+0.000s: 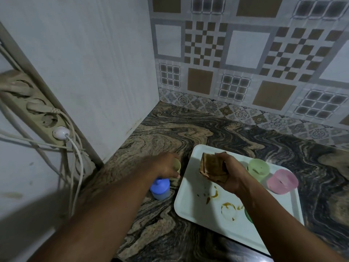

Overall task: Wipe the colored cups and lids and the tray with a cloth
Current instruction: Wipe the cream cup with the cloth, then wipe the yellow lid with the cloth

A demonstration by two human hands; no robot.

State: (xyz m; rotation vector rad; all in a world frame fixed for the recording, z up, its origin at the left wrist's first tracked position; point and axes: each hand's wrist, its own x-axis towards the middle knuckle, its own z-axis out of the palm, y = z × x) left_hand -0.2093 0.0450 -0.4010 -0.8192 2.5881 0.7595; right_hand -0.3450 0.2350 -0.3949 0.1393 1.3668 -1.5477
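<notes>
Left hand (167, 167) reaches out over the marbled surface (283, 140), just left of the tray. Its fingers (176, 176) are curled round a pale yellow cup (177, 166), which is mostly hidden by the hand. Cannot tell if the cup touches the surface.

Blue cup (160, 189) with a blue lid stands upright on the surface, just beside the left hand and partly under the left wrist, near the tray's left edge.

Right hand (229, 173) is above the tray, fingers clamped on a folded brown cloth (211, 167). The cloth is off the tray, held up.

White tray (188, 197) lies on the surface, corner toward the wall. Brown stains (215, 194) and a brown ring mark (228, 206) sit on its bare middle.

Green cup (257, 168) stands on the tray's far side, pink cup (282, 181) just beside it, touching or nearly so. A green lid (248, 216) shows on the tray, mostly hidden by the right forearm.

Left wall: power strip (37, 108) with a white plug (60, 132) and hanging cables (79, 167). Patterned tiles (245, 48) on the back wall.
</notes>
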